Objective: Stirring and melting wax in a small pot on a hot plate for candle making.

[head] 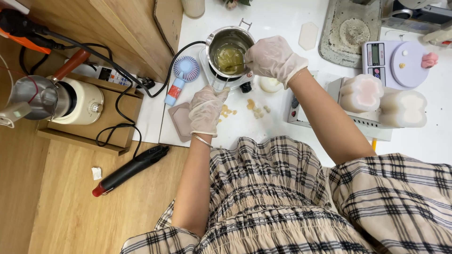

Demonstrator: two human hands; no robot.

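A small steel pot with yellowish melted liquid stands on a white electric heater on the white table. My right hand, in a thin clear glove, holds a thin metal stirrer whose tip is in the liquid. My left hand, also gloved, grips the pot's wire handle just below the heater. Small yellow and white wax bits lie on the table beside that hand.
A blue handheld fan and a pink mat lie left of the pot. A digital scale, two paw-shaped pieces, and a grey tray sit to the right. A black heat gun and a kettle are on the left.
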